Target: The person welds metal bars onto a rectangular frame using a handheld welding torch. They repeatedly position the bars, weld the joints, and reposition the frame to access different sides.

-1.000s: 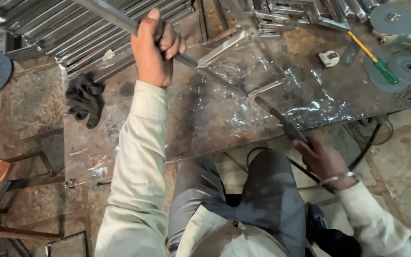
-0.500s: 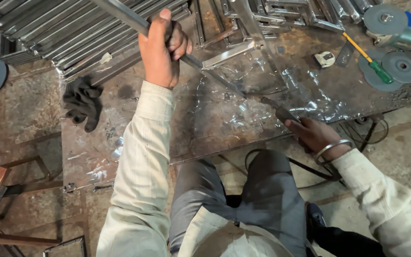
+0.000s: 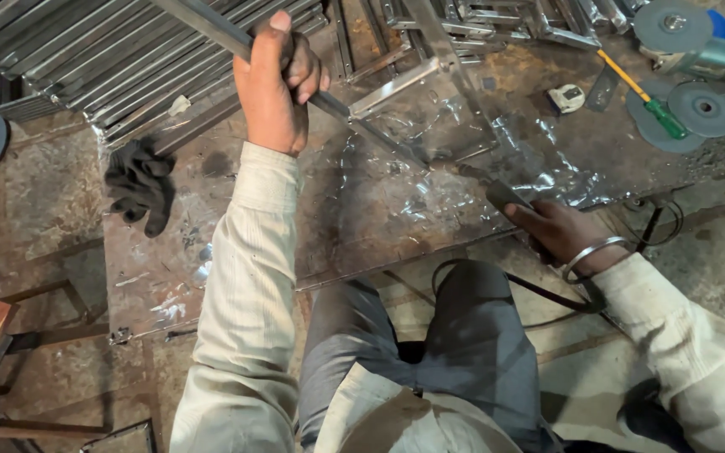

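Left hand [image 3: 277,88] is clenched around a long steel tube [image 3: 354,117] that runs diagonally from the far left edge of the workbench [image 3: 211,277] down toward its middle; thumb up along the tube, fingers wrapped over the top. Tube's lower end sits just above the bench plate, meeting the tip of a dark hand tool [image 3: 503,195]. Right hand [image 3: 557,228] grips that tool's handle at the near edge of the bench, fist closed, metal bangle [image 3: 591,254] on the wrist; exact tool type can't be told from here. Crumpled clear plastic film [image 3: 430,180] lies on the plate under and around the contact point. A short angle-shaped steel piece [image 3: 396,84] lies just behind the tube, mid-bench. Stack of steel bars [image 3: 102,59] covers the far left corner. Black glove [image 3: 140,183] lies bunched near the left edge. Toward the far right corner: small tape measure [image 3: 565,98], screwdriver [image 3: 641,98] with green handle and yellow shaft, grey grinding discs [image 3: 690,113], an angle grinder [image 3: 698,46]. Dark cable [image 3: 505,281] loops under the near edge by the person's knees.
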